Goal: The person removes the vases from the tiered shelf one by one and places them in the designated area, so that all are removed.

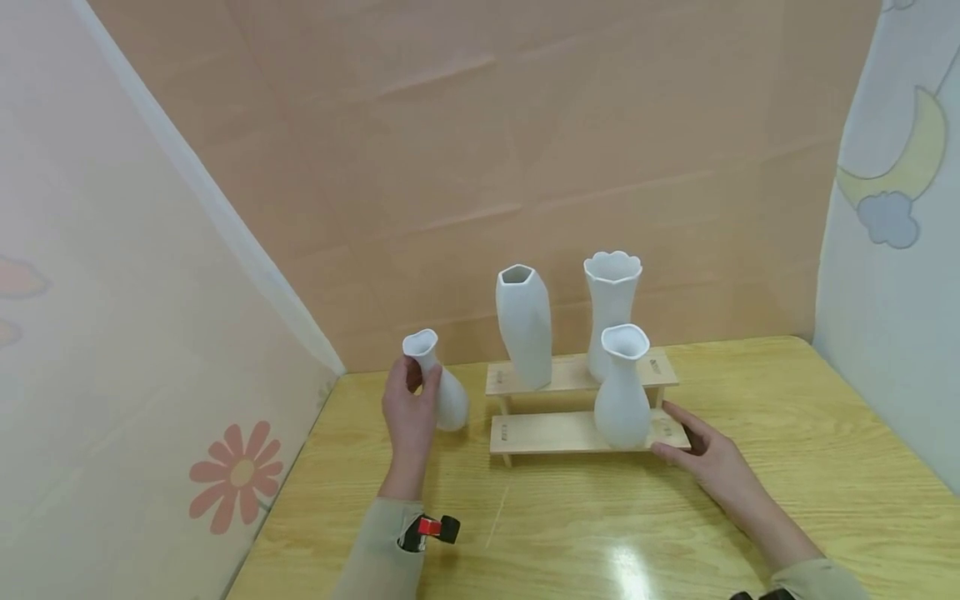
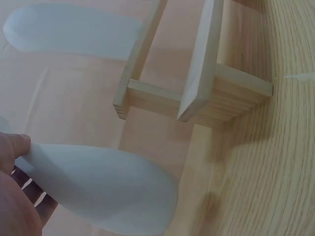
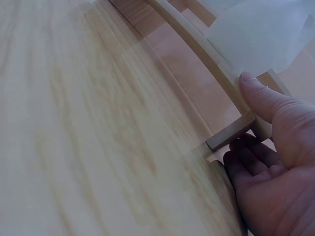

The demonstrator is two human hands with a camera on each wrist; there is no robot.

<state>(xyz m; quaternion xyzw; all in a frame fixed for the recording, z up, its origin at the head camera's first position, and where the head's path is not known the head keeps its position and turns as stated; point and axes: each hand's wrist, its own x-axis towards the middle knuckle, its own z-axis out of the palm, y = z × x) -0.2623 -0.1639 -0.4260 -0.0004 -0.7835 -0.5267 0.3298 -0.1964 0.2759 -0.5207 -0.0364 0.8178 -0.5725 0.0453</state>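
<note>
My left hand (image 1: 408,417) grips a white vase (image 1: 452,400) by its narrow neck, left of a two-tier wooden stand (image 1: 551,429). This vase leans, mouth toward the left; whether its base touches the table I cannot tell. In the left wrist view its smooth, rounded body (image 2: 113,187) shows beyond the thumb. At the stand's lower right end, my right hand (image 1: 712,462) holds the lower board, thumb at the front edge and fingers curled beneath or behind it. On that board, near this hand, stands a round-bellied white vase (image 1: 622,408).
The upper board carries an angular white vase (image 1: 525,329) on the left and a scallop-rimmed white vase (image 1: 611,292) on the right. A wood-grain table (image 1: 562,517) lies underneath. Behind is a brown wall covering (image 1: 465,167); pale printed panels stand at both sides.
</note>
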